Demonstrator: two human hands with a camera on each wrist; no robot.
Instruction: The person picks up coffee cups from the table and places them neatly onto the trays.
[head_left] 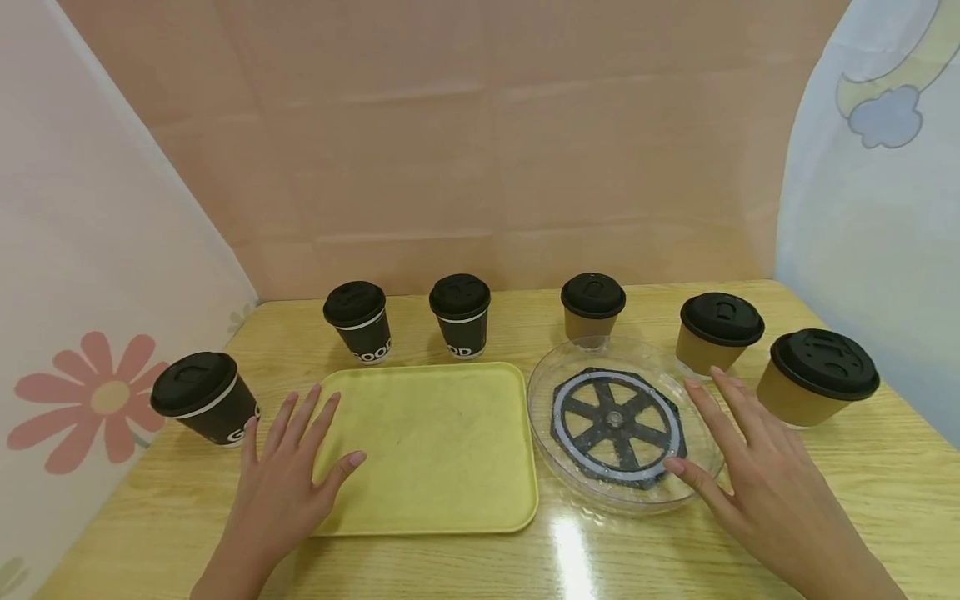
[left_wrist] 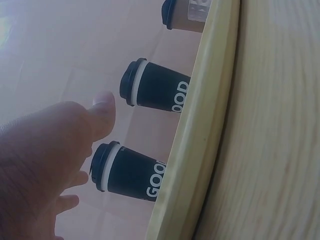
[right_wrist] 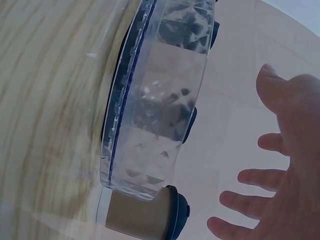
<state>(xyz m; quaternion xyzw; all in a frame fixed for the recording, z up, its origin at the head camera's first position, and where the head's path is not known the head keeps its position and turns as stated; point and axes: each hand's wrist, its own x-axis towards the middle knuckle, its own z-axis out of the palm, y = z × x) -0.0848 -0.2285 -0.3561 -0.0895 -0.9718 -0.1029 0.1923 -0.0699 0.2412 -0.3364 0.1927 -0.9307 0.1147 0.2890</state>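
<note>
My left hand hovers over the left edge of a yellow rectangular tray, fingers spread and holding nothing. On the other side, my right hand is held with parted fingers by the right rim of a clear round plastic tray, which has a dark wheel-like pattern in its middle. In the left wrist view, the thumb shows before two black paper cups marked GOOD. The right wrist view has the round tray's faceted wall apart from the fingers, with a lidded brown cup behind it.
Three black lidded cups stand around the yellow tray: one at left, two behind. Three brown cups with black lids curve around the round tray. Cloth hangs behind and at both sides of the wooden table.
</note>
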